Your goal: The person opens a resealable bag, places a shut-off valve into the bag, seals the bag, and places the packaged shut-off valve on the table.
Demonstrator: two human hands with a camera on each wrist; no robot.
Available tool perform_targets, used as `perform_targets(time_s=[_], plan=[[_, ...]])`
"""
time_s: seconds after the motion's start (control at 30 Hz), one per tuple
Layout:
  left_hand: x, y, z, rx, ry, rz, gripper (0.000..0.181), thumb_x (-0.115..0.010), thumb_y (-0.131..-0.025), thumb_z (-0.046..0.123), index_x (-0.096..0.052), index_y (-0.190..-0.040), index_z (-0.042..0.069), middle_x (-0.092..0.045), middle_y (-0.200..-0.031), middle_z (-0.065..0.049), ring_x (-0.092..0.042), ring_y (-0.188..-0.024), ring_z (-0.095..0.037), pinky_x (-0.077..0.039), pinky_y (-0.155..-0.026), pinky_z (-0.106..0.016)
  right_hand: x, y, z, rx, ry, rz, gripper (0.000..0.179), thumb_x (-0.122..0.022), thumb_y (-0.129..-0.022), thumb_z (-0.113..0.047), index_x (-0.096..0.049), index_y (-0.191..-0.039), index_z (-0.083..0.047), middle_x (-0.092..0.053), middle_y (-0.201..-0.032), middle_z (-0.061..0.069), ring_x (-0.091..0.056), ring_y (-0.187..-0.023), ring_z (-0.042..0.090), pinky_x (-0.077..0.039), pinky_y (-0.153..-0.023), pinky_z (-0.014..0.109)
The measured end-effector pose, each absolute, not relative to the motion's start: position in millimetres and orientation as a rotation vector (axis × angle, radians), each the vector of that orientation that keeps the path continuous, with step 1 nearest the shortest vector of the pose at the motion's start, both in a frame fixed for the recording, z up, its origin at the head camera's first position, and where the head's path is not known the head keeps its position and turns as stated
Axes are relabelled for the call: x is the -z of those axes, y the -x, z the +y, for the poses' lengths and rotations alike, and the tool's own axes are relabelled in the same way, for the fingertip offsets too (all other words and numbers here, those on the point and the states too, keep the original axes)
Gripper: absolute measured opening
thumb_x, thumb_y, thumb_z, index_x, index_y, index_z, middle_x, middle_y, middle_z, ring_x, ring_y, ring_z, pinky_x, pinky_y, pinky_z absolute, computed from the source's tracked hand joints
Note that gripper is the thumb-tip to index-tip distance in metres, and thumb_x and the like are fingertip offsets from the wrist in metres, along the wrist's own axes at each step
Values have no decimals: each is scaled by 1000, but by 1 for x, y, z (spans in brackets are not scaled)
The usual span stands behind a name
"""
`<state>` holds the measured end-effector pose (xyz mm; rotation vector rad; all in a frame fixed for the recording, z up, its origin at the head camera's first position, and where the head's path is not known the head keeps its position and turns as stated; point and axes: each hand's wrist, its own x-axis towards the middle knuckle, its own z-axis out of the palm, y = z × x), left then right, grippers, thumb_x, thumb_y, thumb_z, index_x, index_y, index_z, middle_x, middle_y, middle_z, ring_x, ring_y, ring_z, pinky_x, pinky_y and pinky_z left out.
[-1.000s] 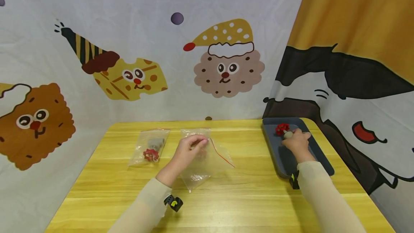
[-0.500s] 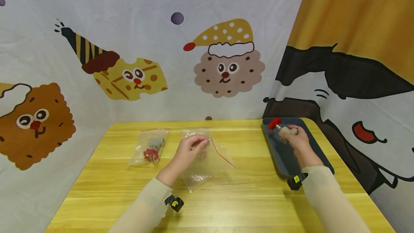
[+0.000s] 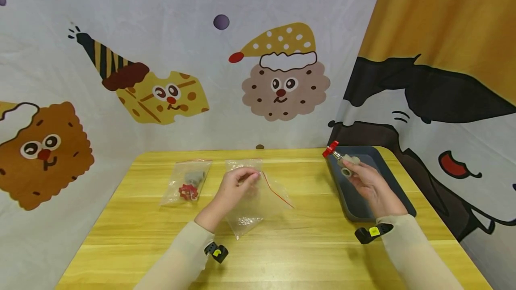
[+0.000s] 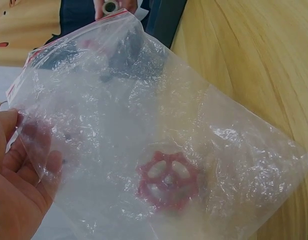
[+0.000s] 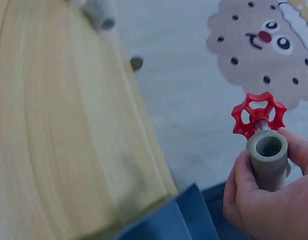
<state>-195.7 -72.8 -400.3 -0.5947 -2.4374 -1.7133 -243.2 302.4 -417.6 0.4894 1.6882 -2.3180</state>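
My left hand (image 3: 231, 191) pinches the edge of a clear zip bag (image 3: 272, 205) with a red seal line. In the left wrist view, a red handwheel (image 4: 169, 182) shows blurred through the plastic of this zip bag (image 4: 119, 105). Over the tray's left side, my right hand (image 3: 372, 189) grips a stop valve (image 3: 350, 161) by its grey-beige pipe body. Its red handwheel (image 5: 259, 115) points away from the palm, and one round pipe opening (image 5: 270, 145) faces the right wrist camera.
A grey-blue tray (image 3: 389, 173) stands at the table's right side. On the left lies another clear bag (image 3: 173, 189) holding a valve with a red handwheel (image 3: 188, 192). A further bag's top edge (image 3: 243, 163) shows behind my left hand. A printed cloth (image 3: 225, 133) hangs behind the table.
My right hand has lifted the valve from the tray and brought it up and left, its handwheel now past the tray's left rim. The left hand stays put with the bag.
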Motion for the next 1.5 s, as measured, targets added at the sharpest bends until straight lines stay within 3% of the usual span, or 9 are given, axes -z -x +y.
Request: perform_targets(time_s=[0.1, 0.2, 0.3, 0.43, 0.67, 1.07, 1.17, 1.33, 1.5], plan=[[410, 202, -74, 1722, 598, -2428, 16, -60, -93, 13, -69, -101, 2, -70, -99, -10, -66, -90, -18, -55, -79, -23, 412, 240, 298, 2342, -448, 1566, 59, -62, -92, -18, -27, -139, -11, -53, -103, -7, -61, -88, 2, -50, -81, 17], [422, 209, -76, 1721, 617, -2414, 17, -60, -93, 19, -69, -101, 8, -70, -99, -6, -65, -89, -14, -55, -79, -22, 408, 236, 293, 2341, -369, 1499, 76, -57, -95, -16, -6, -151, -16, -46, -114, -5, -60, -95, 3, -45, -98, 21], [426, 212, -78, 1717, 616, -2420, 18, -60, -93, 21, -69, -102, 9, -70, -100, -7, -66, -89, -16, -55, -79, -23, 406, 233, 288, 2348, -307, 1433, 72, -53, -97, -12, -6, -151, -17, -47, -117, -3, -60, -99, 5, -41, -103, 24], [426, 212, -79, 1709, 628, -2404, 18, -60, -93, 20, -69, -102, 8, -70, -99, -8, -66, -88, -18, -55, -77, -23, 405, 231, 282, 2365, -262, 1358, 57, -51, -98, -11, -18, -143, -14, -56, -110, -1, -62, -100, 9, -49, -93, 23], [427, 212, -78, 1726, 623, -2393, 18, -60, -93, 19, -69, -102, 7, -69, -98, -13, -66, -87, -20, -55, -77, -23, 402, 223, 274, 2337, -200, 1361, 60, -49, -99, -13, -12, -147, -10, -59, -110, 0, -63, -100, 11, -50, -90, 22], [416, 207, -74, 1706, 530, -2426, 15, -61, -92, 10, -69, -102, 1, -70, -99, -12, -66, -91, -25, -54, -79, -24, 401, 212, 259, 2295, -94, 1451, 16, -50, -97, -6, -51, -113, -9, -65, -103, 1, -64, -94, 9, -52, -83, 19], [402, 200, -73, 1693, 547, -2440, 16, -60, -92, 7, -68, -102, -3, -69, -99, -15, -66, -92, -26, -54, -80, -22, 399, 207, 254, 2261, -74, 1527, 25, -51, -97, -8, -48, -122, -6, -63, -105, -1, -63, -93, 8, -51, -83, 20], [389, 192, -72, 1696, 583, -2432, 16, -59, -93, 6, -67, -101, -4, -69, -99, -16, -65, -91, -26, -54, -78, -21, 394, 200, 244, 2173, -15, 1753, 60, -55, -95, -10, -21, -143, 2, -54, -112, -5, -59, -96, 5, -49, -86, 18], [389, 193, -71, 1748, 569, -2433, 16, -58, -93, 7, -67, -102, -4, -68, -99, -18, -65, -90, -32, -56, -76, -29, 390, 192, 232, 2125, 69, 1972, 45, -62, -91, -7, -37, -128, -5, -50, -111, -2, -55, -99, 9, -49, -86, 19]])
